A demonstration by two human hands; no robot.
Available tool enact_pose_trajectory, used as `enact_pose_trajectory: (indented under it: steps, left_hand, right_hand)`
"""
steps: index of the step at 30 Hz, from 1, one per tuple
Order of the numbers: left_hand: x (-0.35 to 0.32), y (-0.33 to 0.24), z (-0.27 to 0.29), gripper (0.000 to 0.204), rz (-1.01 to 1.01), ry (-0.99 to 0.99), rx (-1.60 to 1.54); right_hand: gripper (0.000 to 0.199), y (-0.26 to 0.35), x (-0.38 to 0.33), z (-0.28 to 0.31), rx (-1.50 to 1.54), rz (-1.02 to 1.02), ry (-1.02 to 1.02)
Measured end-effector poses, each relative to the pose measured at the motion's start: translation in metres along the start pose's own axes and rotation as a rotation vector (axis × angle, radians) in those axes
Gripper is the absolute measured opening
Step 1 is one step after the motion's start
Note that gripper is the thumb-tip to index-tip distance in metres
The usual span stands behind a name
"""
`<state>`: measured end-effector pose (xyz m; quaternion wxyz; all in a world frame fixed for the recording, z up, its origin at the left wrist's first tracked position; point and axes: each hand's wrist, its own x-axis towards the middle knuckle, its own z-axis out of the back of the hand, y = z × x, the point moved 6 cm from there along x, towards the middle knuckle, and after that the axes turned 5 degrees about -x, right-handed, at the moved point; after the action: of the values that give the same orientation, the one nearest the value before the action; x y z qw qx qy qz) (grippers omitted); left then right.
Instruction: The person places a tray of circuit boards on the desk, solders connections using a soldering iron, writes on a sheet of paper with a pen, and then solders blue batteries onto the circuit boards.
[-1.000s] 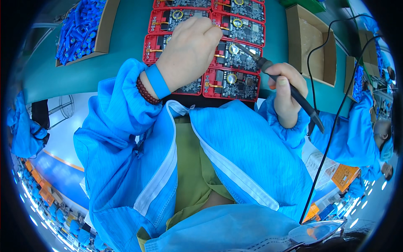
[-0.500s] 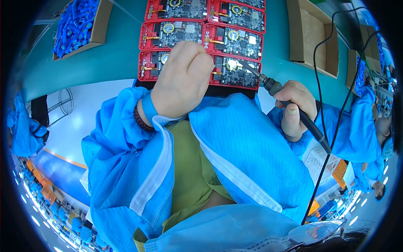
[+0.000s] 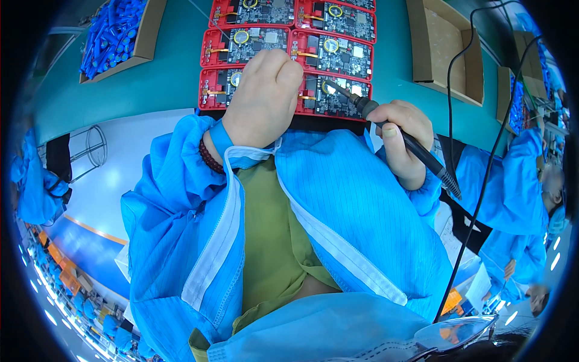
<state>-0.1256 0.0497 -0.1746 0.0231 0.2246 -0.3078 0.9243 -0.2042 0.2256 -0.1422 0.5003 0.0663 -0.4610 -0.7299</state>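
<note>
In my right hand [image 3: 405,134] is a soldering iron [image 3: 416,152], gripped like a pen. Its tip points left and touches or hovers just over a round, yellow-ringed part on the nearest right circuit board [image 3: 345,102]. My left hand [image 3: 265,96] is closed over the nearest left board [image 3: 212,95], hiding much of it. A thin solder wire [image 3: 208,19] runs from the upper left to this hand, and its end seems to come out toward the iron's tip. Each board sits in a red housing [image 3: 369,71].
A cardboard box of blue parts [image 3: 111,39] stands at the left on the green table [image 3: 172,72]. An open cardboard box [image 3: 426,42] is at the right. The iron's black cable [image 3: 484,187] loops along the right side. Another person in blue [image 3: 503,181] is at the far right.
The soldering iron and my right hand have shifted left and slightly up. My left hand has moved slightly up and left, still closed. At the right, the other person has moved.
</note>
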Motion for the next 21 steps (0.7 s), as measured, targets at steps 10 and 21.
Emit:
enact_pose_trajectory:
  steps: [10, 21]
  left_hand:
    - [0.0018, -0.0007, -0.0025, 0.018, -0.033, 0.003, 0.031]
    - [0.0024, -0.0015, -0.0017, 0.013, -0.064, 0.009, -0.019]
  right_hand:
    - [0.013, -0.002, 0.0057, -0.0045, -0.025, -0.036, 0.026]
    - [0.014, -0.0012, 0.0054, -0.0027, -0.02, -0.022, 0.017]
